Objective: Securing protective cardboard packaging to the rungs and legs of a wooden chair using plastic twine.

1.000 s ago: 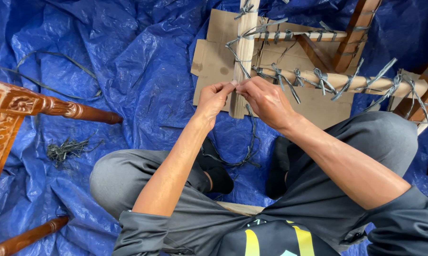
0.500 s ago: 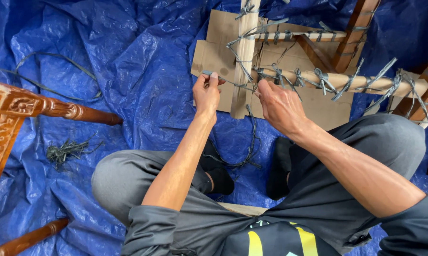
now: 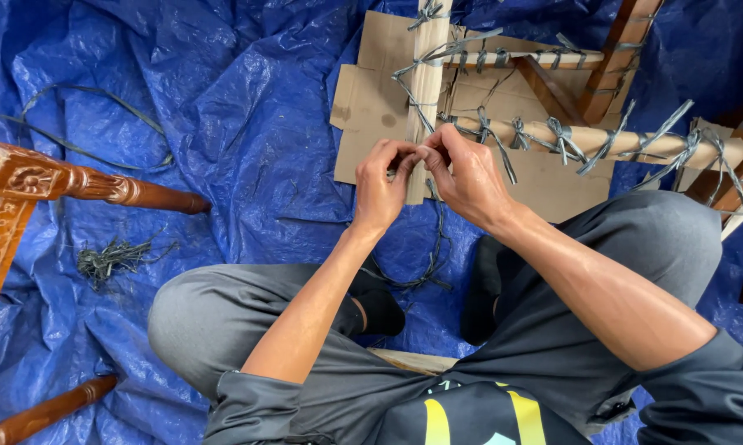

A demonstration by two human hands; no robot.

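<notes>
**Strap pinched between two hands at the foot of the frame's upright**

A thin grey strap (image 3: 411,158) is held just above the centre of the frame, where the left hand (image 3: 381,188) and the right hand (image 3: 469,175) meet. Both grips are closed to a pinch, thumb against fingertips, with the strap caught between them; the two hands are touching at the fingertips. The pinch lies against the lower end of the pale wooden upright (image 3: 427,91), which is laid over a sheet of cardboard (image 3: 370,99).

One pale round rail (image 3: 602,142) is seen running right from the hands, and about five grey ties (image 3: 563,132) are counted along it. Two dark carved chair legs (image 3: 133,191) are seen at the left edge. One loose bundle of grey offcuts (image 3: 112,257) is lying at lower left on the blue tarpaulin (image 3: 223,91).
</notes>
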